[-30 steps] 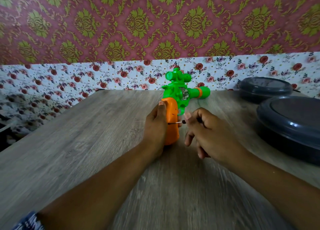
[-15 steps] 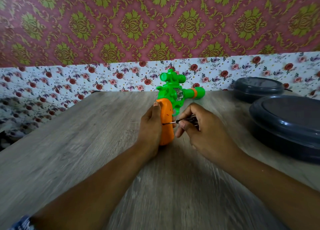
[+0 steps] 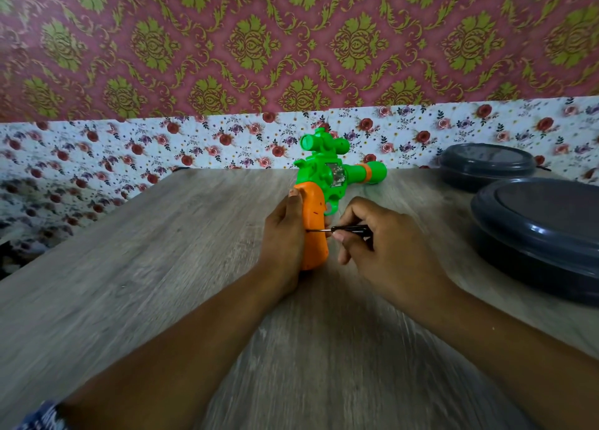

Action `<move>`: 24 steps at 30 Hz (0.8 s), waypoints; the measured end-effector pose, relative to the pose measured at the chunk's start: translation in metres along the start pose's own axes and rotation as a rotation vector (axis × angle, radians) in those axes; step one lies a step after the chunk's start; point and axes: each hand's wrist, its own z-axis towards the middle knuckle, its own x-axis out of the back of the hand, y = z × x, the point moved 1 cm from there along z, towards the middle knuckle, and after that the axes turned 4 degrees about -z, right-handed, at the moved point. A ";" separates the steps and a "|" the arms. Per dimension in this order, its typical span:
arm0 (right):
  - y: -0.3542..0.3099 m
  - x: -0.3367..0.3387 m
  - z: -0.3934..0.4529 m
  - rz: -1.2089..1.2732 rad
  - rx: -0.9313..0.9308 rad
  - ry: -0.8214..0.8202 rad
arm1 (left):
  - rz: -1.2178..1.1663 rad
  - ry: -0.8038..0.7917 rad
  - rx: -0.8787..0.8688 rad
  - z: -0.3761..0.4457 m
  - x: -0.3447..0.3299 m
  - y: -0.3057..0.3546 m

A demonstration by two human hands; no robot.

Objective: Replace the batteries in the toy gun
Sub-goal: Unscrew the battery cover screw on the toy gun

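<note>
Gripping the toy gun by its orange grip, the left hand steadies it while the right hand pinches a small screwdriver against it.

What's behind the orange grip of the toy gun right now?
The left hand wraps the orange grip from its far side, thumb on top; the fingers there are hidden. The right hand holds a screwdriver against the near face.

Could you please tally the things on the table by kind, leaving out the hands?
Toy gun: 1
Screwdriver: 1
Dark grey lidded containers: 2
Total: 4
</note>
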 end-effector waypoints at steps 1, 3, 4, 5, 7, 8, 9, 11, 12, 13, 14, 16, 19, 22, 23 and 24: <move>0.000 0.000 0.000 0.044 0.005 0.015 | -0.004 0.002 0.001 0.000 0.000 0.000; 0.001 0.000 0.001 0.121 0.007 0.024 | 0.017 -0.009 -0.008 -0.001 0.001 0.000; 0.001 -0.001 0.001 0.139 0.010 0.008 | 0.021 -0.015 -0.015 -0.001 0.000 0.000; 0.000 -0.001 0.000 0.133 0.014 -0.014 | 0.011 -0.021 -0.018 -0.002 0.000 0.001; -0.001 -0.002 0.000 0.031 0.011 -0.049 | -0.018 -0.025 -0.007 -0.003 0.000 0.002; -0.001 -0.001 0.000 -0.064 0.012 -0.054 | -0.017 -0.012 0.002 -0.002 -0.001 0.002; -0.002 0.000 0.000 -0.151 0.010 -0.061 | -0.009 0.004 0.010 -0.002 0.000 0.003; 0.000 0.002 0.001 -0.218 -0.013 -0.101 | -0.022 0.014 0.020 -0.001 -0.001 0.002; 0.001 0.002 0.002 -0.212 -0.023 -0.118 | -0.042 0.007 0.024 -0.001 -0.001 0.002; 0.002 0.002 0.002 -0.204 -0.023 -0.123 | -0.057 0.002 0.023 -0.001 -0.001 0.001; 0.003 0.003 0.003 -0.197 -0.016 -0.113 | -0.059 0.001 0.020 -0.001 -0.001 0.001; 0.003 0.005 0.004 -0.142 0.004 -0.068 | -0.031 0.007 0.015 0.000 0.000 0.000; 0.000 0.008 0.003 0.064 -0.004 -0.013 | 0.010 0.002 0.003 0.000 0.000 0.000; -0.001 0.002 0.002 0.157 0.004 0.002 | 0.034 0.002 -0.008 -0.001 0.000 0.000; -0.001 -0.001 0.001 0.164 0.000 -0.006 | 0.049 0.003 -0.015 -0.001 0.000 0.001; 0.000 -0.003 0.001 0.150 -0.011 -0.015 | 0.060 0.002 -0.021 -0.001 0.000 0.001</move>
